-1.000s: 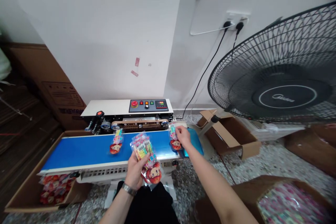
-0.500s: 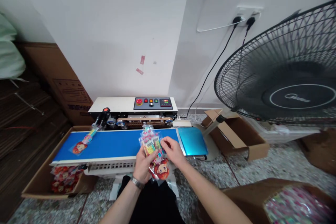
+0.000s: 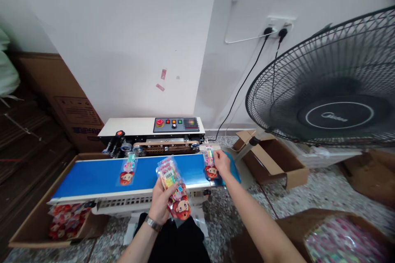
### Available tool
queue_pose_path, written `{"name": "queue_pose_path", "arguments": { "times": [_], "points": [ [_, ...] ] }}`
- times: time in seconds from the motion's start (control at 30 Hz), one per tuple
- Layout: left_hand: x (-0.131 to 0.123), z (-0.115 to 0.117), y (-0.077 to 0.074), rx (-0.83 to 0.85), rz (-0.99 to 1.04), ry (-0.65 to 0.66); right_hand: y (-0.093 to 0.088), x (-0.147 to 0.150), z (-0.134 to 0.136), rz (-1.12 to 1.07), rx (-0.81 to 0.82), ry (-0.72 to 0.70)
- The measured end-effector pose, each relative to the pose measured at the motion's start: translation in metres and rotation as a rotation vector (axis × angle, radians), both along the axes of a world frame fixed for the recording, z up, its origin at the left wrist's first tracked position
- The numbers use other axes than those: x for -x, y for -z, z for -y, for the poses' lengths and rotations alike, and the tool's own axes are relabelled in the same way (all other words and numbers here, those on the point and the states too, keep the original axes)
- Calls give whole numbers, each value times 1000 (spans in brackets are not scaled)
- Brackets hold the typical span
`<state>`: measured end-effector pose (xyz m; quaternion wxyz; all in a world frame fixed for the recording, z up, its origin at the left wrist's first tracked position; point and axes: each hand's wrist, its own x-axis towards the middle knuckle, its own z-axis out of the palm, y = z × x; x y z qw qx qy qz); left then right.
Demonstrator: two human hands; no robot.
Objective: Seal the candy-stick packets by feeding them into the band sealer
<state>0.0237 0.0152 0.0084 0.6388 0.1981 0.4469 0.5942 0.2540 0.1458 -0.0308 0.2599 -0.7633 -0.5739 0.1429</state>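
The wall (image 3: 132, 41) backs the scene; the fan (image 3: 336, 102) stands at the right, tilted over the floor, perhaps to cool whoever works here; the machine (image 3: 129, 127) sits against the wall, its blue belt (image 3: 89, 176) running left to right on the near side, within easy reach of both hands; a box (image 3: 37, 240) of packs lies below the belt's left end, a place well suited to catching whatever drops off; another box (image 3: 271, 224) stands near right, handy to the right arm.

The left hand (image 3: 159, 203) pinches a stack (image 3: 180, 205) of packs, thumb on top, fingers under, above the belt's near edge; the thumb seems to keep the slippery films from sliding apart; the right hand (image 3: 222, 163) has its fingertips closed on the right edge of one pack (image 3: 211, 171) at the belt's right end, likely to keep it straight; a loose pack (image 3: 127, 173) lies crosswise toward the left, face end near; smallest, the red button (image 3: 159, 123) faces up, easy to hit.
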Motion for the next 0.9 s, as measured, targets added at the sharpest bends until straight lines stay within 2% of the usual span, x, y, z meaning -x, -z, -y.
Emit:
{"name": "queue_pose_path", "arguments": {
  "times": [0.17, 0.27, 0.37, 0.43, 0.5, 0.6, 0.73, 0.83, 0.9],
  "points": [
    [-2, 0, 1, -7, 27, 21, -3, 27, -14, 37, 49, -125],
    [-2, 0, 0, -26, 39, 41, -11, 48, -5, -30, -44, -199],
    [-3, 0, -4, -55, 59, 48, -21, 63, 17, -337, -112, -402],
    [-4, -1, -5, -73, 70, 53, -24, 71, 34, -561, -42, -555],
    [-7, 0, -4, -71, 78, 64, -26, 78, 49, -668, 5, -625],
    [-12, 0, -1, -57, 90, 76, -25, 86, 63, -690, -40, -587],
    [-14, 0, 2, -45, 84, 62, -22, 84, 67, -683, -155, -438],
    [-12, 1, 6, -8, 63, 29, -15, 63, 58, -564, -236, -236],
    [-9, 2, 8, 16, 62, 31, -8, 41, 48, -422, -227, -112]
  ]
}}
